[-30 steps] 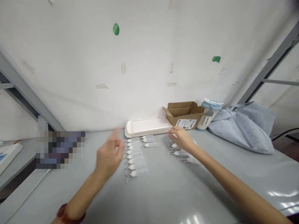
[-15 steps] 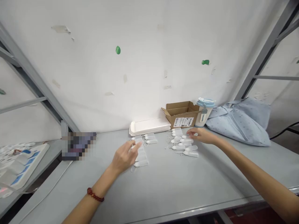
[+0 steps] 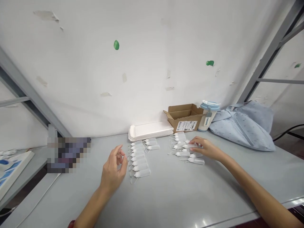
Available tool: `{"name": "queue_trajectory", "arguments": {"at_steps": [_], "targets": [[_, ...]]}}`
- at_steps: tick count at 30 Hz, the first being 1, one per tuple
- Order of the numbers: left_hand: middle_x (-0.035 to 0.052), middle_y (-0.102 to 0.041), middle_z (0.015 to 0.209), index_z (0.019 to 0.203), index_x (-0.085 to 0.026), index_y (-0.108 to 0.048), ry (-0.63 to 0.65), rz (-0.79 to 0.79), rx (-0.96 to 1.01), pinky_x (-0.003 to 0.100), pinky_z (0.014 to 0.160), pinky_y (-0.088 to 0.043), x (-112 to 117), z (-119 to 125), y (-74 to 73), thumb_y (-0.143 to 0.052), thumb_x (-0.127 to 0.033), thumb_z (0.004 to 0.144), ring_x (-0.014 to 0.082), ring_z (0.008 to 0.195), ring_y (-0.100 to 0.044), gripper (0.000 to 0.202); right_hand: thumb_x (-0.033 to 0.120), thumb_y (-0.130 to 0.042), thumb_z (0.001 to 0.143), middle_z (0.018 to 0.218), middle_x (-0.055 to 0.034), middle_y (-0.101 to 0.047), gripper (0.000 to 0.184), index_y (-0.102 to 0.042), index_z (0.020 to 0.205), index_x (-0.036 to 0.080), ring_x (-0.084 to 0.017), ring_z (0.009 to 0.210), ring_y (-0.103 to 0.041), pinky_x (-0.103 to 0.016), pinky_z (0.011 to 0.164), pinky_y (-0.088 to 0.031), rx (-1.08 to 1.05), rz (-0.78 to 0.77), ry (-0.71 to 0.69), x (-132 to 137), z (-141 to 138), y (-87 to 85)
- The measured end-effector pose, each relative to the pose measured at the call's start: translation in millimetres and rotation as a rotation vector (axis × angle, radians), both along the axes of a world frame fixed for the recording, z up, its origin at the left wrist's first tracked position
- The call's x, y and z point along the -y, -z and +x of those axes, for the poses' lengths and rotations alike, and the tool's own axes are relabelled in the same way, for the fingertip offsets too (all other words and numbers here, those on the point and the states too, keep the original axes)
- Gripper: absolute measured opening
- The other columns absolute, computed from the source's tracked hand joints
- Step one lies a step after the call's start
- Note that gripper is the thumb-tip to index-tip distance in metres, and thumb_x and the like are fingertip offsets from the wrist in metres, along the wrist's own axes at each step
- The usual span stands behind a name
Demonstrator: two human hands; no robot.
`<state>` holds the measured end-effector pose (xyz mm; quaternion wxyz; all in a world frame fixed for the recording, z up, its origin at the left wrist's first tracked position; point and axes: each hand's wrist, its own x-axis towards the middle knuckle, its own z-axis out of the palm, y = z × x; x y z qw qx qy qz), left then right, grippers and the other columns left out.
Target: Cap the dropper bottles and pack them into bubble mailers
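Small clear plastic bottles with white tips and thin loops lie in two groups. A neat column of bottles stands in the middle, with a few more bottles at its upper right. To its left hovers my left hand, fingers curved and apart, holding nothing. My right hand is over the looser group on the right. Its thumb and fingertips close around one bottle lying among the others. Below that hand rests another bottle; my fingers partly hide those nearby.
Against the wall are a stack of white trays, an open cardboard box and a cup with a blue lid. A light blue cloth bag lies at the right. A white cable runs along the grey table at the left.
My left hand has moved left, off the column of bottles, uncovering it. My right hand has come lower onto the right group, its fingers now around a bottle.
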<state>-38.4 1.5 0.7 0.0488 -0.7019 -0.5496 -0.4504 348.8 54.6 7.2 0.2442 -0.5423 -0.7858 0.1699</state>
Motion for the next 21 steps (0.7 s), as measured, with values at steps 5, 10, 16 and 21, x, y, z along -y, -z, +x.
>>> {"name": "queue_trajectory", "arguments": {"at_steps": [5, 10, 16, 21], "targets": [[-0.0002, -0.055, 0.080, 0.119, -0.021, -0.041, 0.075, -0.075, 0.026, 0.023, 0.051, -0.048, 2, 7, 3.1, -0.044, -0.025, 0.088, 0.0113, 0.056, -0.050, 0.032, 0.057, -0.046, 0.084, 0.089, -0.0078, -0.066, 0.045, -0.066, 0.091, 0.017, -0.019, 0.072, -0.056, -0.033, 0.066, -0.045, -0.036, 0.046, 0.049, 2, -6, -6.2], [0.0007, -0.055, 0.078, 0.109, -0.020, -0.051, 0.185, -0.252, 0.131, 0.025, 0.055, -0.047, 11, 19, -3.5, -0.043, -0.029, 0.088, 0.0125, 0.058, -0.050, 0.024, 0.050, -0.046, 0.087, 0.091, -0.0055, -0.067, 0.036, -0.066, 0.092, 0.020, -0.020, 0.081, -0.060, -0.032, 0.067, -0.046, -0.213, 0.041, -0.040, 16, -48, -33.8], [0.0029, -0.057, 0.086, 0.118, -0.019, -0.052, 0.380, -0.713, 0.486, 0.022, 0.051, -0.040, 21, 34, -12.9, -0.042, -0.042, 0.089, 0.0109, 0.059, -0.048, 0.038, 0.043, -0.047, 0.089, 0.086, -0.0032, -0.067, 0.030, -0.067, 0.092, 0.021, -0.017, 0.078, -0.060, -0.025, 0.062, -0.044, -0.298, -0.028, -0.215, 29, -125, -32.0], [0.0010, -0.056, 0.073, 0.098, -0.016, -0.064, 0.380, -0.802, 0.599, 0.022, 0.050, -0.036, 18, 33, -10.4, -0.047, -0.044, 0.086, 0.0097, 0.055, -0.044, 0.035, 0.041, -0.047, 0.090, 0.083, -0.0025, -0.067, 0.029, -0.067, 0.091, 0.020, -0.016, 0.077, -0.059, -0.026, 0.067, -0.043, -0.365, -0.046, -0.219, 35, -145, -10.2]]}}
